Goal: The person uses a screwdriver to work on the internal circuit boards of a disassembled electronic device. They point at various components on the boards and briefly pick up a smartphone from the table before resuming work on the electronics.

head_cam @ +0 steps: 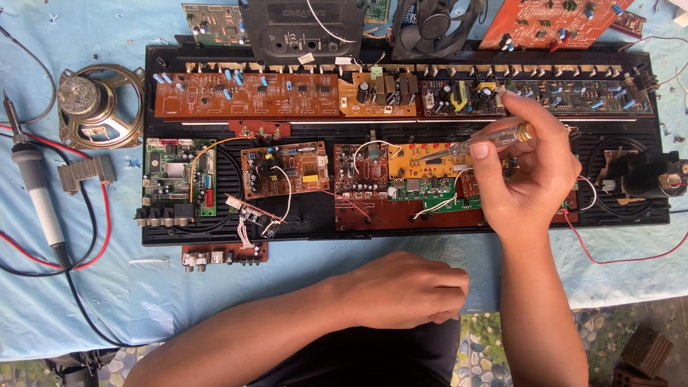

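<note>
Pinching a clear screwdriver (pixel 479 143) low for control, the right hand (pixel 527 168) worked mid-frame over the boards (pixel 401 179), while the left hand (pixel 401 290) rested curled and empty on the surface (pixel 301 258) below.

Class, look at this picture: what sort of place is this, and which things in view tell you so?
Probably an informal electronics repair spot: an opened black chassis full of circuit boards, a soldering iron and a loose speaker lie on a blue cloth, while the right hand holds a clear-handled screwdriver.

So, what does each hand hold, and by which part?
Right hand: a clear-handled screwdriver, gripped by the handle. Left hand: nothing visible, loosely closed.
</note>
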